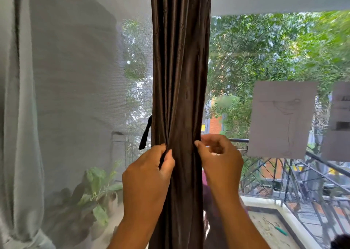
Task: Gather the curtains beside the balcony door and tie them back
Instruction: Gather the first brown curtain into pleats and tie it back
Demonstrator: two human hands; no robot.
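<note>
At frame centre, brown curtain (180,78) hangs bunched; left hand (147,175) and right hand (219,159) pinch its edges, fingers clamped on folds, narrowing it for the tie (145,134) at its left.

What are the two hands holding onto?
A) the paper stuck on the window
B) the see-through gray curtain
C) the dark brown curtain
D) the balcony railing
C: the left hand and right hand pinch the two sides of the bunched dark brown curtain.
</note>
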